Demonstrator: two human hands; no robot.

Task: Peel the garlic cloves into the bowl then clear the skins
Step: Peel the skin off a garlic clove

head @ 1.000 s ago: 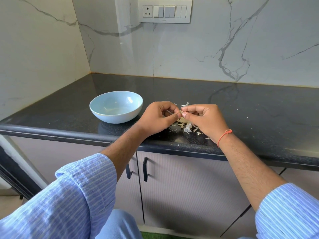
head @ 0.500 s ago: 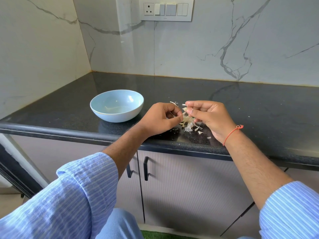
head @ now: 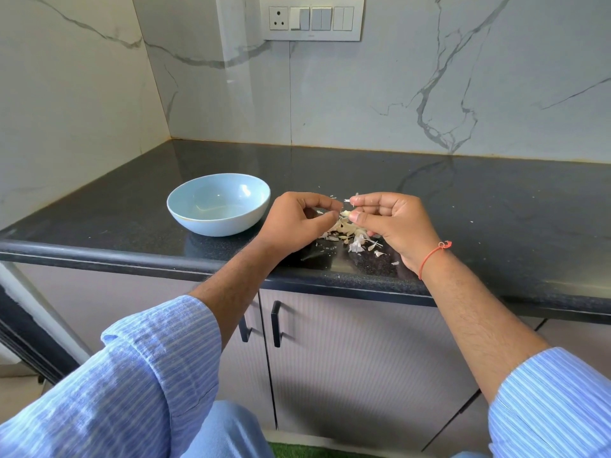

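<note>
A pale blue bowl [head: 218,203] stands on the black counter [head: 463,206], left of my hands. My right hand [head: 395,226] pinches a small garlic clove [head: 345,213] between thumb and fingers, with a scrap of skin sticking up at its fingertips. My left hand [head: 297,223] is just left of it, fingers curled with thumb and forefinger near the clove; whether they hold a bit of skin is unclear. A heap of papery garlic skins [head: 353,238] lies on the counter under and between the hands. What lies inside the bowl is hard to make out.
The counter's rounded front edge [head: 132,256] runs just below my wrists. Marble walls close the left and back sides. A switch panel [head: 312,17] is on the back wall. Cabinet doors with black handles [head: 276,323] are below.
My hands have drawn slightly apart, the right one shifting to the right. The bowl and the heap of skins have stayed in place.
</note>
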